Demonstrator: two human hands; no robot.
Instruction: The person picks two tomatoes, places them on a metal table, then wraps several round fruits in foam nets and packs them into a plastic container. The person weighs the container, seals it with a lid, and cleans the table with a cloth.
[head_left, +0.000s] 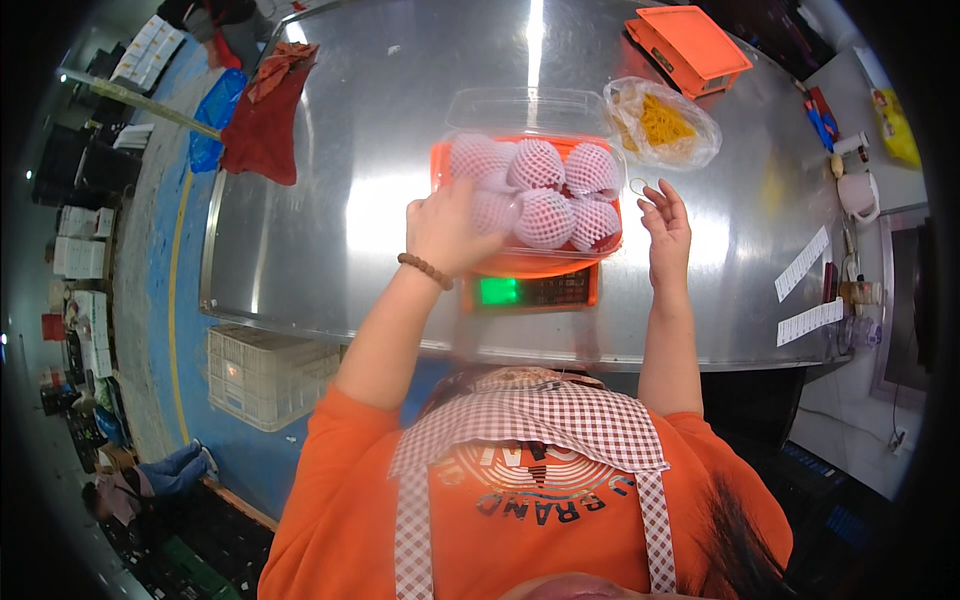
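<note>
A clear plastic clamshell box (555, 251) rests on an orange digital scale (592, 292), its clear lid (517, 109) folded back at the far side. Inside are several round items in pink-white foam nets (545, 217); red skin shows through some gaps. My left hand (450, 225), with a beaded bracelet on the wrist, is on the box's left front part, over a netted item; its grip is blurred. My right hand (666, 225) is raised just right of the box, fingers bent and apart. A thin yellow rubber band (638, 186) shows beside its fingertips; whether they touch is unclear.
A plastic bag of yellow rubber bands (664, 124) lies at the back right of the metal table (315, 247), near another orange scale (690, 45). Red cloth (266, 127) hangs over the left edge. Label strips (802, 262) lie at right. A crate (262, 375) stands on the floor; a person (150, 484) is far off.
</note>
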